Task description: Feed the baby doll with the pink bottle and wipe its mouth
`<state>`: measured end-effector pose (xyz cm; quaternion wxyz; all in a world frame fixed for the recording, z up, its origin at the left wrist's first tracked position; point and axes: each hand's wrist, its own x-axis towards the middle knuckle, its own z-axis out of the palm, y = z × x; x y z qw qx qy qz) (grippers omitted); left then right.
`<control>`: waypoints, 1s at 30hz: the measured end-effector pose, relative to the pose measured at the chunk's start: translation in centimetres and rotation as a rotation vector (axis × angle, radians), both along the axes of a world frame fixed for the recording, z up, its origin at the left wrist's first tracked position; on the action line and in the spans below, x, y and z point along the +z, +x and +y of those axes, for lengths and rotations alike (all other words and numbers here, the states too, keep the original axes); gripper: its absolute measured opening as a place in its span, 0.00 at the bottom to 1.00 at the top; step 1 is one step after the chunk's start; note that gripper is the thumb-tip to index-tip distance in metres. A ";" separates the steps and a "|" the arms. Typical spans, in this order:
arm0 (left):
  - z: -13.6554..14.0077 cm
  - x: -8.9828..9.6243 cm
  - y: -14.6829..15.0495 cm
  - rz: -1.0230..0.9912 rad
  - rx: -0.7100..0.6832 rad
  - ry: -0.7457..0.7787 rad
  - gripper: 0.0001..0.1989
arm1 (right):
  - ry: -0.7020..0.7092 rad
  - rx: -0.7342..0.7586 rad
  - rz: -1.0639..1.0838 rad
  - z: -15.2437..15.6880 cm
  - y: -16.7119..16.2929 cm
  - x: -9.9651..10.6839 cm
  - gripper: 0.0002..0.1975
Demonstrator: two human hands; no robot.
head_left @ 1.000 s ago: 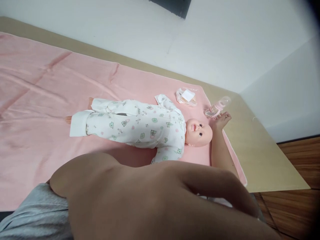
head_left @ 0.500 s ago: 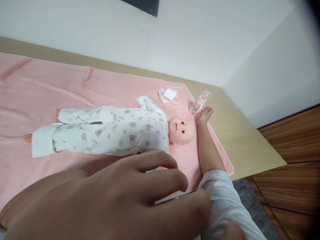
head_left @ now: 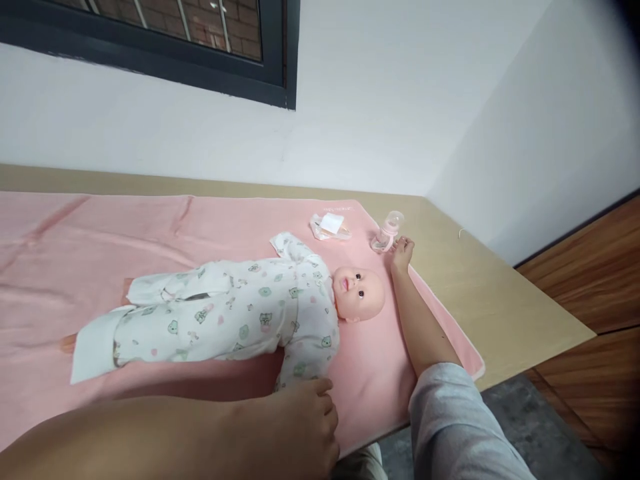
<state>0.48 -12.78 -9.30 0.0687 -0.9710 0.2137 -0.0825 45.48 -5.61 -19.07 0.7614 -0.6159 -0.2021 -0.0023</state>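
A baby doll [head_left: 360,293] in white printed clothes lies on its back on a pink mat [head_left: 125,227], its head toward the right. Beside its near sleeve is my left hand [head_left: 305,427], back upward and fingers curled down; whatever lies under them is hidden. Past the doll's head reaches my right hand [head_left: 403,252], with bent fingers closed at the handle of a clear and pink baby bottle [head_left: 386,233]. The bottle stands at the mat's far right edge. A small clear packet with a white label [head_left: 331,225] lies left of the bottle.
The mat covers most of a light wooden table [head_left: 465,287], whose right corner shows. A white wall [head_left: 360,100] with a dark-framed window [head_left: 280,60] rises behind. Wooden panels [head_left: 575,287] and a grey floor [head_left: 520,413] are at the right.
My left hand has dropped away from before the camera to the doll's near sleeve, its fingers now curled. The view has tilted up, showing the window. My right hand stays by the bottle.
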 end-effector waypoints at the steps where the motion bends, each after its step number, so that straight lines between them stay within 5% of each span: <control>1: 0.1 -0.5 0.0 0.027 -0.048 0.000 0.08 | 0.013 -0.020 0.014 0.0 -0.1 0.1 0.21; 6: 0.3 -1.1 -0.3 0.039 -0.106 0.006 0.10 | 0.037 -0.045 0.005 -0.6 -0.8 1.4 0.23; 14: -0.6 -1.8 -0.8 0.008 -0.109 0.022 0.09 | 0.079 -0.147 -0.162 -0.1 -0.3 6.4 0.26; 18: -1.1 -2.2 -0.8 -0.001 -0.069 0.051 0.07 | 0.045 -0.228 -0.365 1.0 -1.3 8.0 0.25; 23: -1.6 -4.4 -0.2 -0.054 -0.004 -0.011 0.06 | -0.127 -0.322 -0.677 1.7 -3.2 8.4 0.22; 30: -1.8 -3.5 -0.5 -0.003 -0.046 -0.008 0.07 | -0.224 -0.328 -0.623 1.6 -3.3 5.9 0.30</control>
